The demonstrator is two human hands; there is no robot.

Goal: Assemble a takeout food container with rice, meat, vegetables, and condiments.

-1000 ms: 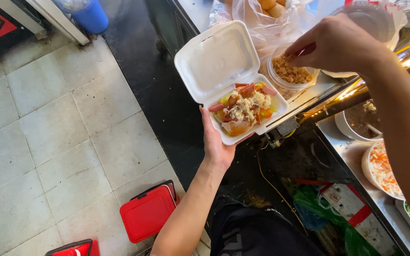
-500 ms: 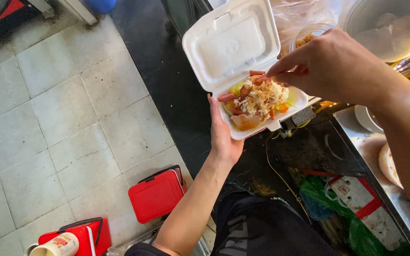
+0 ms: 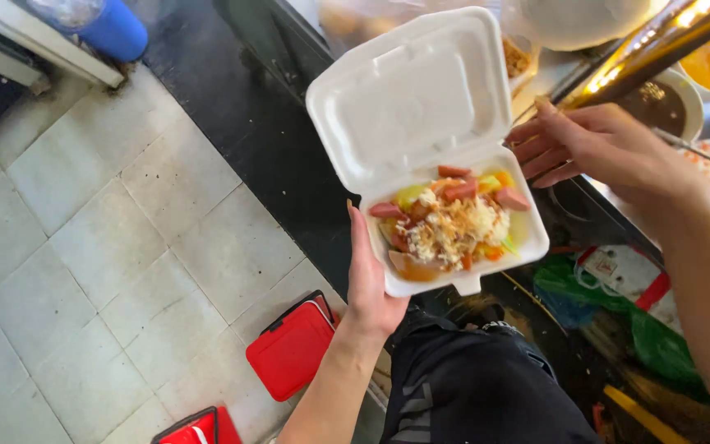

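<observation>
My left hand (image 3: 369, 289) cups foam box (image 3: 445, 197) from 9 o'clock to keep it level w/ food, right hand (image 3: 597, 148) loosely spread at 3, empty.

Head view, steeply downward, close.

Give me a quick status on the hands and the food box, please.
Left hand under open foam box, holding it. Right hand empty, fingers spread beside box. Food inside. Nothing in between.
</observation>
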